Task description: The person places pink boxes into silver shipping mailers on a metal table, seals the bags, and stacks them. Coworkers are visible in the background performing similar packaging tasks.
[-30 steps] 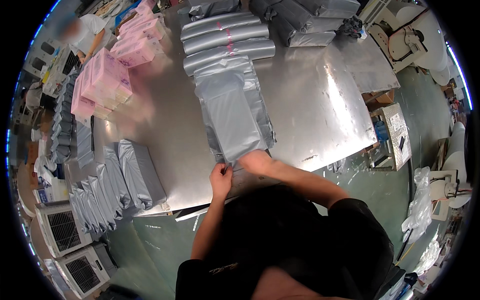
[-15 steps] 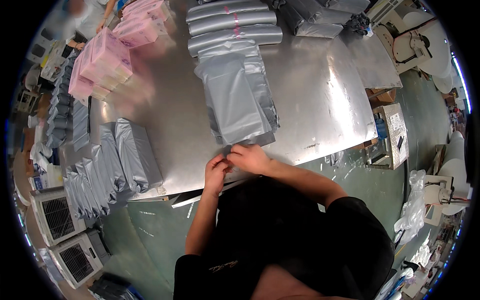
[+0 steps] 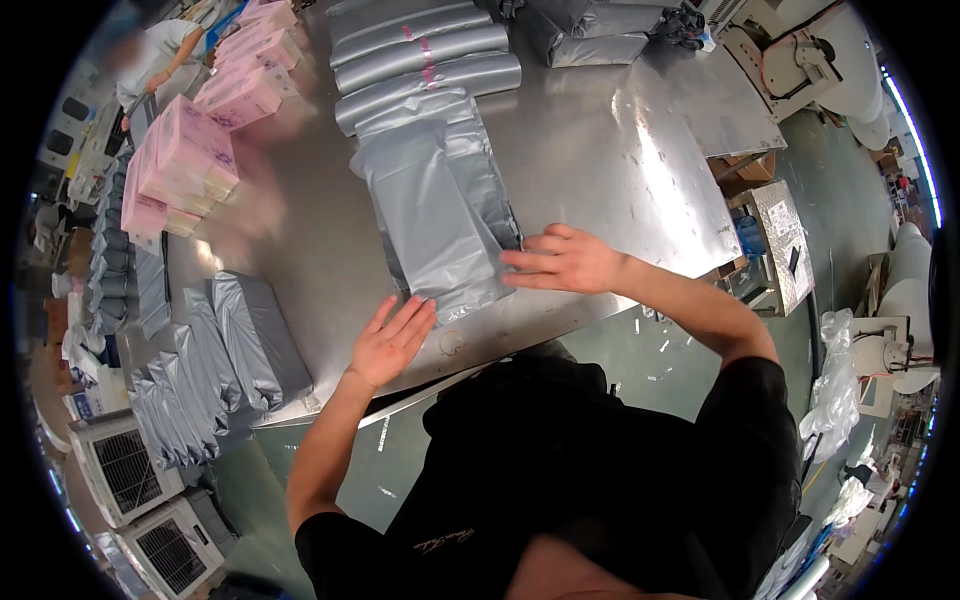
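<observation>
A stack of flat grey plastic bags (image 3: pixel 430 215) lies on the metal table, its near end close to the table's front edge. My left hand (image 3: pixel 392 340) is open, its fingertips at the near left corner of the top bag. Over at the stack's near right side, my right hand (image 3: pixel 568 262) is also open with fingers spread, the fingertips at the bag's edge. Neither hand grips anything. Just beyond the stack lie several rolled grey bags (image 3: pixel 428 75) with pink marks on them.
Pink packs (image 3: pixel 190 155) stand at the far left of the metal table (image 3: pixel 600 190). Filled grey parcels (image 3: pixel 255 340) lean in a row at the near left. More grey bags (image 3: pixel 590 40) lie at the far right. A person (image 3: pixel 165 55) is at the far left corner.
My hands were together at the near edge of the stack, fingers pinched. They have parted: the left moved left and the right moved right and farther away, both opening. The view has shifted slightly.
</observation>
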Demonstrator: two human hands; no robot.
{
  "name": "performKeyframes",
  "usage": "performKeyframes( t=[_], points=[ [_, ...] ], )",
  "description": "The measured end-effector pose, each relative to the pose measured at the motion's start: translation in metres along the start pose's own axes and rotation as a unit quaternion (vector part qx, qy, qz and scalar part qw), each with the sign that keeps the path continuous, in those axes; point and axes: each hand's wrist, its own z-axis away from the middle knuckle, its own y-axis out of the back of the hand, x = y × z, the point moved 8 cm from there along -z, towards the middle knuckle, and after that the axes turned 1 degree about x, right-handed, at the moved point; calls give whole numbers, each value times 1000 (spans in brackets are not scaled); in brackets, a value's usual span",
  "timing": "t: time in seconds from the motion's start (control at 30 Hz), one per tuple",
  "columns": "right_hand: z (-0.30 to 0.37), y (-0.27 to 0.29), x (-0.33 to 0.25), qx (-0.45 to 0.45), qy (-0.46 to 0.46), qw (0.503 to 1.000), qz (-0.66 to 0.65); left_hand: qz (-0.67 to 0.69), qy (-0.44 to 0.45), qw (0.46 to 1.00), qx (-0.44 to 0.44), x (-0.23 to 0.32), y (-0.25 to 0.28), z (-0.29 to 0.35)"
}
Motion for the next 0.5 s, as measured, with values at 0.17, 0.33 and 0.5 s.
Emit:
performKeyframes(
  t=[0.17, 0.33, 0.5],
  points=[
    [8, -59, 10, -75, 48, 993, -76, 66, 34, 997, -19, -11, -19, 0],
    [19, -86, 44, 49, -239, 865, -439, 355, 355, 859, 100, -46, -22, 28],
    [52, -150, 54, 50, -538, 564, -625, 499, 508, 694, 101, -60, -74, 47]
  ],
)
